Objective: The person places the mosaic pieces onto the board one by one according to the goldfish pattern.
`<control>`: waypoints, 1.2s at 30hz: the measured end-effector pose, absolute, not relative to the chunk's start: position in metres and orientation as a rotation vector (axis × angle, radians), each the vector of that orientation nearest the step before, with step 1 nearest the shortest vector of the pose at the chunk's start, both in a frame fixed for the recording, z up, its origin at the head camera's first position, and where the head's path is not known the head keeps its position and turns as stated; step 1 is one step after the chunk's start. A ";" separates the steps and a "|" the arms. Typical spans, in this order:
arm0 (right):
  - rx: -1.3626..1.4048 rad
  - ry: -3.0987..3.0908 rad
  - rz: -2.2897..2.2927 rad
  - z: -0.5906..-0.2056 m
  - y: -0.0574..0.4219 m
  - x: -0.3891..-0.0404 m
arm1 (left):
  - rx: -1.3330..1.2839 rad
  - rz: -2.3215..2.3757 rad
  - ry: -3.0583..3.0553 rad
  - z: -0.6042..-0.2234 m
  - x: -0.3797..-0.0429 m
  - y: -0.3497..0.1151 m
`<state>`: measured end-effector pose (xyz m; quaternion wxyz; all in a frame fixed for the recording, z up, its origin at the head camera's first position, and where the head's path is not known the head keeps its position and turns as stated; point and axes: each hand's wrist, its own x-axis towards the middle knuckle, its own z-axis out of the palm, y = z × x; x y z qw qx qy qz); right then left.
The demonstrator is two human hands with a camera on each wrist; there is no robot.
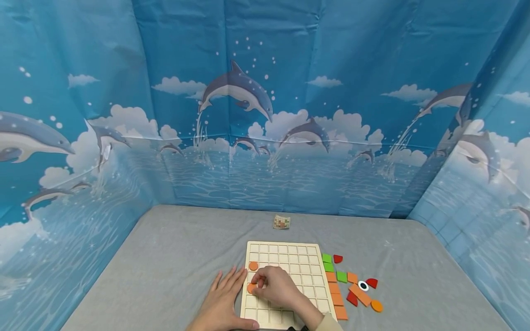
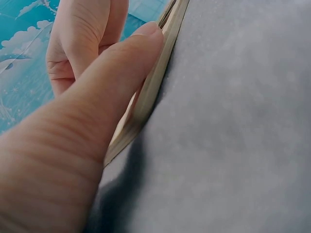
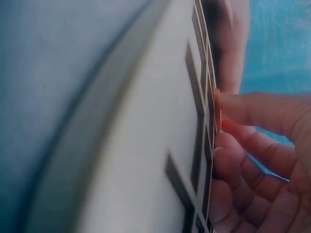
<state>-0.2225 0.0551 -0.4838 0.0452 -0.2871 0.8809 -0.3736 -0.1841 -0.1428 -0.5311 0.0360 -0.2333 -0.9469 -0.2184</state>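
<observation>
A pale wooden grid board (image 1: 304, 278) lies on the grey cloth. My right hand (image 1: 275, 286) reaches over its left part and pinches an orange round piece (image 1: 250, 288) at the leftmost column. In the right wrist view the thumb lies against this orange piece (image 3: 217, 109), seen nearly edge-on, with the index finger close beside it. Another orange round piece (image 1: 253, 265) sits in a square farther up the same column. Fingers spread, my left hand (image 1: 223, 301) rests along the board's left side. Its thumb touches the wooden edge (image 2: 154, 80) in the left wrist view.
Orange rectangles (image 1: 337, 299) and green squares (image 1: 327, 266) line the board's right side. Farther right lie red quarter-round pieces (image 1: 371, 282), a white ring-eyed disc (image 1: 363, 286) and a yellow-orange disc (image 1: 377, 305). A small patterned card (image 1: 282, 222) lies behind the board. Dolphin-printed curtains (image 1: 265, 174) surround the table.
</observation>
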 end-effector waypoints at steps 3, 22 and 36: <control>-0.881 2.685 -1.138 -0.483 0.056 -0.221 | -0.714 -0.677 -2.906 -0.531 -0.184 -0.143; -0.828 2.805 -1.103 -0.470 0.095 -0.204 | -0.679 -0.671 -2.934 -0.533 -0.184 -0.142; -0.609 2.955 -1.076 -0.468 0.153 -0.196 | -0.697 -0.702 -2.951 -0.534 -0.186 -0.143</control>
